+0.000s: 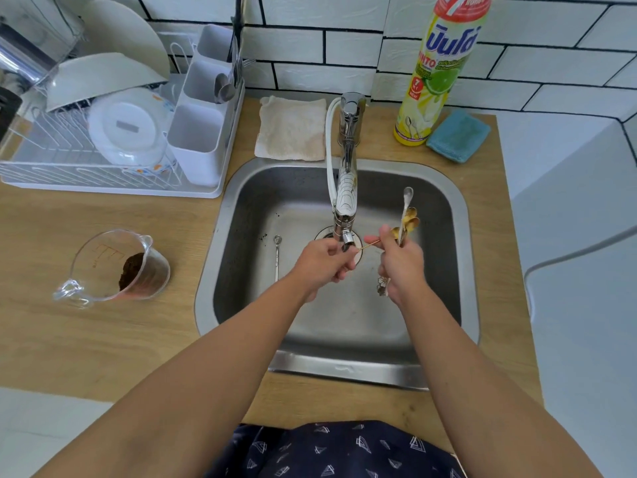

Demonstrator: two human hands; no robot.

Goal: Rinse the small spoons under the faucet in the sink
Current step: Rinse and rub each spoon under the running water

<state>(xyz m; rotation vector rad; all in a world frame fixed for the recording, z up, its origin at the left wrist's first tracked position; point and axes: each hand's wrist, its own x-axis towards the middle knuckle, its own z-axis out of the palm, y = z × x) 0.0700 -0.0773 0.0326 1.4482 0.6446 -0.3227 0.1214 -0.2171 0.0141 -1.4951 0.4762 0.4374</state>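
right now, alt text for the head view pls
Over a steel sink, the left hand holds a thin gold spoon under the faucet while the right hand grips a bunch of small spoons. Another spoon lies in the basin.

Both forearms bare to the frame edge; no sleeves visible. Left hand point(322, 267) and right hand point(401, 267): no rings, watch or gloves seen. Garment point(331, 450) at bottom edge: dark navy fabric printed with small white triangle outlines.
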